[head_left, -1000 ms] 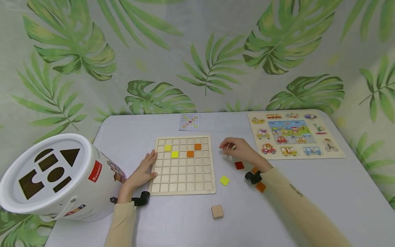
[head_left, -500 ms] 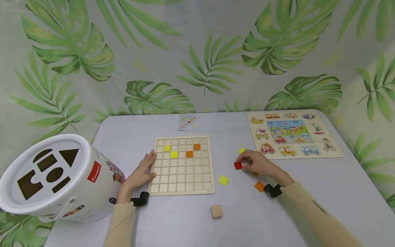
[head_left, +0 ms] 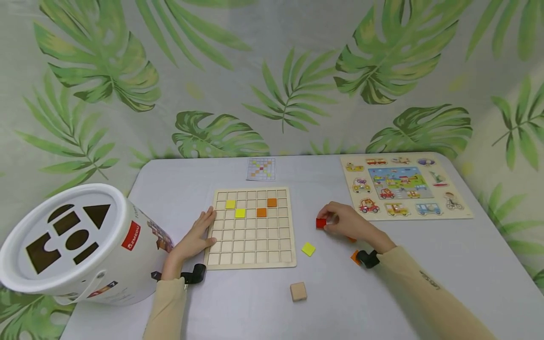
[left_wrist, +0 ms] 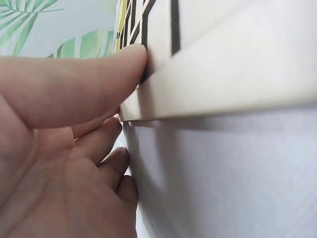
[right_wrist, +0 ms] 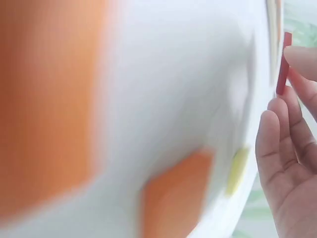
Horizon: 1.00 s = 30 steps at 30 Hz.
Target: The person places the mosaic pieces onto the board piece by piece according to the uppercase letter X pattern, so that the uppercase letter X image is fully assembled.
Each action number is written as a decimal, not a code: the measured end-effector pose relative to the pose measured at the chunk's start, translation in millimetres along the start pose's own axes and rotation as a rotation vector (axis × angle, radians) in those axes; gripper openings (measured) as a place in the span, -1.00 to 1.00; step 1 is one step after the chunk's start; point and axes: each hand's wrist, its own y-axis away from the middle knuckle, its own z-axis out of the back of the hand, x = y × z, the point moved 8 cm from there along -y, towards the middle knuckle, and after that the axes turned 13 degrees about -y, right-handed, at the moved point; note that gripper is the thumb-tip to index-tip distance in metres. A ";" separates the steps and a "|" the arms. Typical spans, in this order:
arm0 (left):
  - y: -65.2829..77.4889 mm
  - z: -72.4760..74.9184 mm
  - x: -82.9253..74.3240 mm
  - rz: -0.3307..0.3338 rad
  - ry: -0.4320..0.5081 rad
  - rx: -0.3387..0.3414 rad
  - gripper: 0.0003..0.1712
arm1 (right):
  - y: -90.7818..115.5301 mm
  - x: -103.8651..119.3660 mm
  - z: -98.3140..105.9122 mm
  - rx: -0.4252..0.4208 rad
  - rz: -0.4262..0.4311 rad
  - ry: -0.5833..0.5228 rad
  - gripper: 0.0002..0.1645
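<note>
My left hand (head_left: 192, 241) rests along the left edge of a wooden grid board (head_left: 250, 257), its fingers straight. In the left wrist view the thumb (left_wrist: 99, 87) touches the board's rim. Two yellow tiles (head_left: 240, 213) and two orange tiles (head_left: 261, 212) sit in the board's upper cells. To the right of the board, my right hand (head_left: 350, 223) pinches a red tile (head_left: 320, 223) between thumb and fingers. The right wrist view shows this red tile (right_wrist: 284, 64) edge-on. Near that hand lie loose orange tiles (right_wrist: 178, 198) and a yellow tile (right_wrist: 237, 171), partly hidden in the head view.
Another yellow tile (head_left: 308, 249) lies just right of the board, with a plain wooden cube (head_left: 298, 292) nearer the front. A small pattern card (head_left: 261, 175) is behind the board. A picture puzzle (head_left: 399, 217) lies back right; a white lidded bucket (head_left: 136, 269) stands left.
My right hand has come down from farther back to the red tile, pinched it and shifted it slightly left. The left hand has stayed on the board's edge.
</note>
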 end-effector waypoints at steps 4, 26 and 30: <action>0.2 0.0 0.3 0.007 0.008 0.000 -0.11 | -15.5 14.7 -10.9 -0.008 0.039 -0.023 -0.69; 0.9 2.0 -1.7 -0.009 0.028 -0.028 -0.08 | -98.3 73.5 -105.9 0.140 0.096 -0.004 -0.75; 1.1 2.0 -1.3 -0.008 0.017 -0.025 -0.08 | -106.7 78.3 -118.8 0.164 0.097 0.044 -0.77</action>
